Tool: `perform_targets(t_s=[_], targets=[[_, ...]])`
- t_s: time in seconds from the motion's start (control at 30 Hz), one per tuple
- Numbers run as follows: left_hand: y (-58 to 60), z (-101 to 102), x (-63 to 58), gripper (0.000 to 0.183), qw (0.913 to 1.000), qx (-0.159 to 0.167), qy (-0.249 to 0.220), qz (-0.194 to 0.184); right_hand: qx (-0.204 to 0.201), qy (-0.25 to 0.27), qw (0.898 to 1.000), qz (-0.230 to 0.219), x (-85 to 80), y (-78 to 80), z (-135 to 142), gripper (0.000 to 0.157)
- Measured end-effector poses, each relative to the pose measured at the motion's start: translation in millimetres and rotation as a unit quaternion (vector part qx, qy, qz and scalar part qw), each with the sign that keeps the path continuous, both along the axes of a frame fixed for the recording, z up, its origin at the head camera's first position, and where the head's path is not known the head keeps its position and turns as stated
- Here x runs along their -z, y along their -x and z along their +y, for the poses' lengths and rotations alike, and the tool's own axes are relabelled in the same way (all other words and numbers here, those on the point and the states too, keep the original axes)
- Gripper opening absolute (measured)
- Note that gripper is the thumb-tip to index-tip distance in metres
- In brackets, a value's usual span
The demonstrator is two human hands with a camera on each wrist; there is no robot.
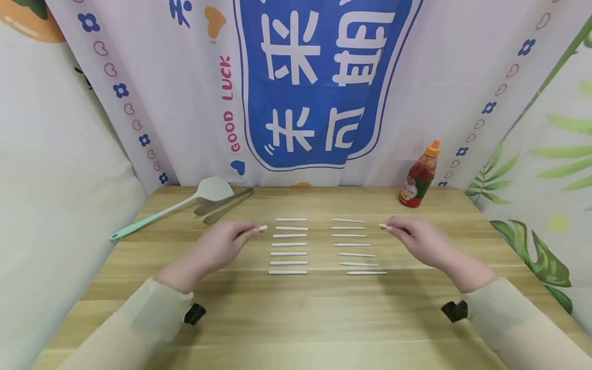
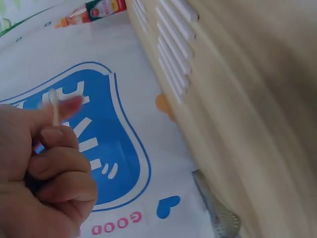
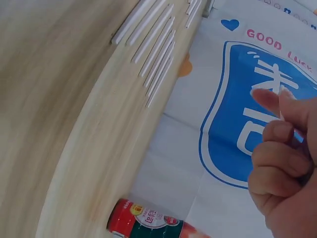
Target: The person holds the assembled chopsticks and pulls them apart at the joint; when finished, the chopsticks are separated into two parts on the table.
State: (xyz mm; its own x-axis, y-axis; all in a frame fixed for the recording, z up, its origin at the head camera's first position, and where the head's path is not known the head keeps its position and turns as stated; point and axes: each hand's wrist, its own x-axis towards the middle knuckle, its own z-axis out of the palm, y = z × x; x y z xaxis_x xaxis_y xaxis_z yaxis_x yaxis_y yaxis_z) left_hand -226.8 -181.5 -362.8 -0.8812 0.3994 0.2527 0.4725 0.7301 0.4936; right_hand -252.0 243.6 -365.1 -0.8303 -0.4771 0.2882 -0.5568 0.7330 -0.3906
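My left hand (image 1: 225,245) pinches a short white stick (image 1: 263,227) between thumb and fingertips, above the table left of the rows. In the left wrist view the stick (image 2: 55,110) looks thin and pale, its other fingers curled into the palm. On the right, my right hand (image 1: 420,242) pinches another small white stick (image 1: 382,226), mostly hidden by the fingers. Between the hands lie two columns: several straight white rods (image 1: 289,254) on the left, and several slimmer white sticks (image 1: 356,255) with narrowed ends on the right. Their exact kind cannot be told.
A spatula with a mint handle (image 1: 143,224) and metal tongs (image 1: 226,205) lie at the back left of the wooden table (image 1: 296,318). A red sauce bottle (image 1: 419,174) with an orange cap stands at the back right. Behind hangs a printed curtain (image 1: 185,103).
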Motion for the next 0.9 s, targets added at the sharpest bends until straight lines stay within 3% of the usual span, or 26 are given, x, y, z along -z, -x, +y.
perform_targets(t_s=[0.17, 0.3, 0.4, 0.53, 0.7, 0.9], targets=[[31.1, 10, 0.7, 0.023, 0.9984, -0.006, 0.051, -0.026, -0.008, 0.001, 0.998, -0.059, 8.1, 23.1, -16, 0.031], [70.3, 24, 8.5, 0.007, 0.9959, -0.008, 0.077, -0.047, 0.003, 0.013, 0.996, -0.089, 12.2, 50.9, -37, 0.018], [98.0, 30, 14.1, 0.007, 0.9935, -0.018, 0.088, -0.07, 0.017, 0.009, 0.995, -0.095, 13.5, 77.4, -50, 0.006], [125.5, 37, 26.3, 0.007, 0.9901, -0.042, 0.056, -0.122, 0.029, -0.021, 0.995, -0.093, 23.3, 109.0, -61, 0.004], [144.3, 40, 46.4, 0.002, 0.9839, -0.062, 0.03, -0.165, 0.035, -0.054, 0.991, -0.115, 42.1, 128.9, -71, 0.005], [151.2, 47, 63.4, 0.003, 0.9857, -0.067, 0.042, -0.149, 0.067, -0.047, 0.987, -0.137, 61.0, 134.8, -74, 0.006]])
